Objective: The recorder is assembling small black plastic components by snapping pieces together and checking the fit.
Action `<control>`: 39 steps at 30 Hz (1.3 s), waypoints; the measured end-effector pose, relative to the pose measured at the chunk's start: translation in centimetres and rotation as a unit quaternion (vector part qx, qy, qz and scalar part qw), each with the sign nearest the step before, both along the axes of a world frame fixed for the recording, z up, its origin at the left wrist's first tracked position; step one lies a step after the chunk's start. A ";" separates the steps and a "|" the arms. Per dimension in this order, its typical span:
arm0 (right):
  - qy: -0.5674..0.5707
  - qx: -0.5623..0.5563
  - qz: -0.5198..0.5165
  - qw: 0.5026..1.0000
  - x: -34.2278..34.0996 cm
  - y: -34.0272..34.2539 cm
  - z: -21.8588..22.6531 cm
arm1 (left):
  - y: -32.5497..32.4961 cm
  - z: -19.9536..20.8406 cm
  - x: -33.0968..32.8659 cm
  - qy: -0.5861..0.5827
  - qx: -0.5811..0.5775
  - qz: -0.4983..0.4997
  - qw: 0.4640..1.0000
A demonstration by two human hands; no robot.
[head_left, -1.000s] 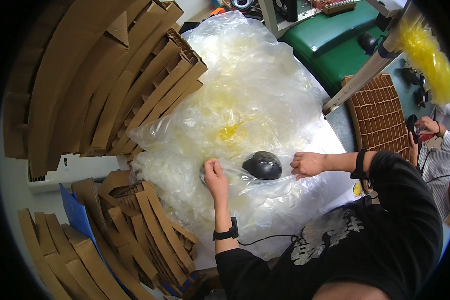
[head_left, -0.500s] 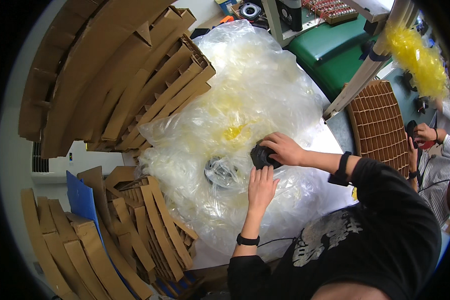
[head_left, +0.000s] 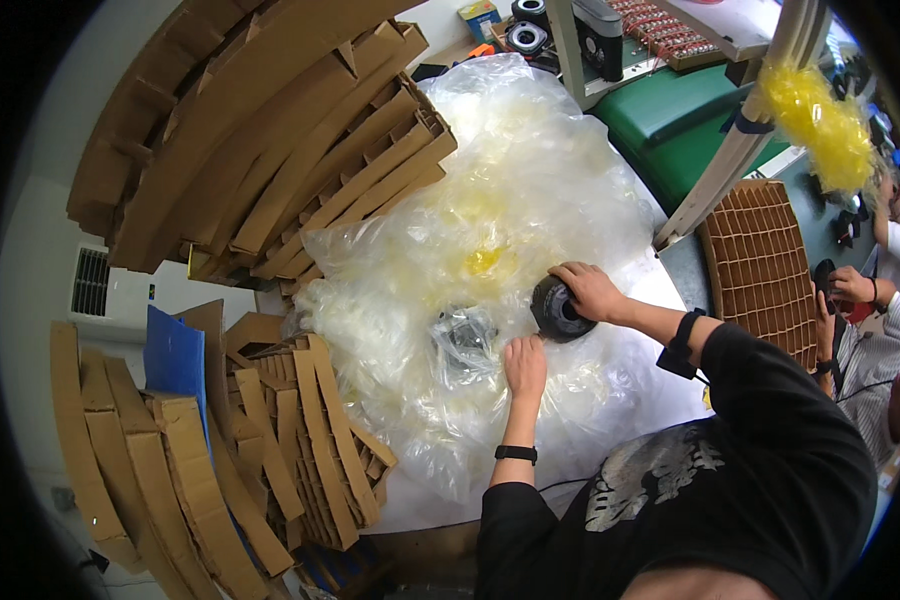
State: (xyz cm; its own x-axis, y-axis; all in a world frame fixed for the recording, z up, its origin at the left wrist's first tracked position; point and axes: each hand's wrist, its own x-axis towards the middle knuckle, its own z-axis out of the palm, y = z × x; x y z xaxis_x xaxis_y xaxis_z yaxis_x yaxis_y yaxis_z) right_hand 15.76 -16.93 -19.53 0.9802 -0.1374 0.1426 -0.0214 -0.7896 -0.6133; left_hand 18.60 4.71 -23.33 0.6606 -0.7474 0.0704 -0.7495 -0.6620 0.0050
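Note:
My right hand [head_left: 588,292] grips a round black part [head_left: 560,308] with a ringed, recessed face, like a small speaker. The part is tilted above the plastic, its dark face turned toward my right. Close by on the left, my left hand [head_left: 526,366] rests with its fingers curled down against the clear plastic bags [head_left: 530,180]; what is under the fingertips is hidden. A second dark part [head_left: 463,338], wrapped in clear film, lies on the heap just left of that hand. Yellowish film shows in the pile.
Stacked brown cardboard dividers [head_left: 300,130] tower at the left, with more dividers [head_left: 300,440] and a blue sheet [head_left: 175,355] below. A green cover [head_left: 670,125], a post [head_left: 740,150] and a divided tray [head_left: 760,270] stand right. Another person's hands [head_left: 840,300] work at far right.
My right hand has shifted right with the black part and tilted it, drawing it away from my left hand. My left fingers, stretched out before, are now curled. The view has moved slightly.

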 end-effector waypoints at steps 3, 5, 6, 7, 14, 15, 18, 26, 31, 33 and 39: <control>-0.068 -0.018 0.015 0.997 -1.8 -1.6 2.6 | 0.6 -0.7 0.1 0.009 -0.017 -0.003 1.000; -0.134 0.041 -0.044 0.989 -3.2 -5.4 2.2 | 2.0 -1.6 0.0 0.016 -0.027 0.016 0.999; -0.119 0.079 -0.088 0.986 -3.7 -7.2 3.4 | 3.3 -2.3 -0.3 0.005 -0.018 0.025 1.000; -0.117 0.109 -0.097 0.982 -4.0 -9.3 4.1 | 3.8 -2.4 -0.1 -0.005 -0.010 0.030 0.999; 0.037 0.504 -0.063 0.861 -10.2 -8.9 9.5 | 0.0 3.4 -2.4 0.174 -0.077 0.143 0.971; 0.040 0.520 -0.064 0.851 -11.1 -7.9 10.7 | -0.1 4.6 -2.4 0.172 -0.080 0.139 0.972; 0.016 0.584 -0.081 0.807 -14.0 -5.9 11.6 | -1.1 10.0 -4.5 0.156 -0.091 0.153 0.972; 0.076 0.756 -0.109 0.641 -18.4 -1.9 12.2 | -2.6 20.0 -13.9 0.197 -0.424 0.001 0.884; 0.155 0.734 -0.081 0.656 -20.4 -1.0 10.8 | -4.3 24.5 -15.6 0.194 -0.416 -0.264 0.848; 0.229 0.692 -0.055 0.683 -21.2 -0.8 11.2 | -5.7 25.3 -14.6 0.374 -0.387 -0.265 0.800; 0.356 0.634 0.068 0.683 -22.7 -0.6 9.9 | -8.6 26.0 -14.5 0.518 -0.094 -0.282 0.802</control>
